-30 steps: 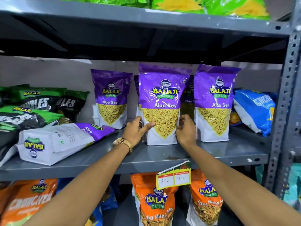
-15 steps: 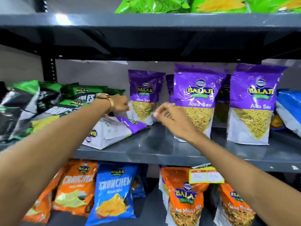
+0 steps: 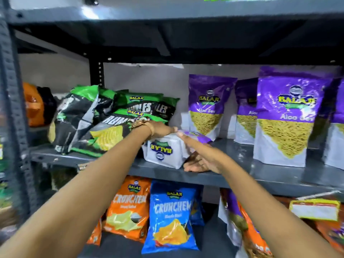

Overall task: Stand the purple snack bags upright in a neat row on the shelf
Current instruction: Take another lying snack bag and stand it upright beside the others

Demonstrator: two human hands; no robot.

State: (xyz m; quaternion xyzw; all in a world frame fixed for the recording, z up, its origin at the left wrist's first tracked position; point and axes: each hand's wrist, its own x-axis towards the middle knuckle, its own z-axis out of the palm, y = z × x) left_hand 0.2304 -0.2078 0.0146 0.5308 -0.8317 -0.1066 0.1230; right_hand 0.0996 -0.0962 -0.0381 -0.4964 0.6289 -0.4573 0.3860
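Observation:
One purple-and-white snack bag lies flat on the grey shelf, its white bottom facing me. My left hand lies over the bag's top left. My right hand clasps its right side, thumb on top and fingers down by the lower corner. Three purple bags stand upright to the right: one near the back wall, one further back and one in front. Another purple bag is cut off by the right edge.
Green-and-black snack bags are piled against the lying bag's left side. An orange bag sits far left by the shelf post. Below hang orange and blue bags and a price tag.
My view has swung left. Both hands left the upright middle bag, moved left and closed in on the lying bag from either side.

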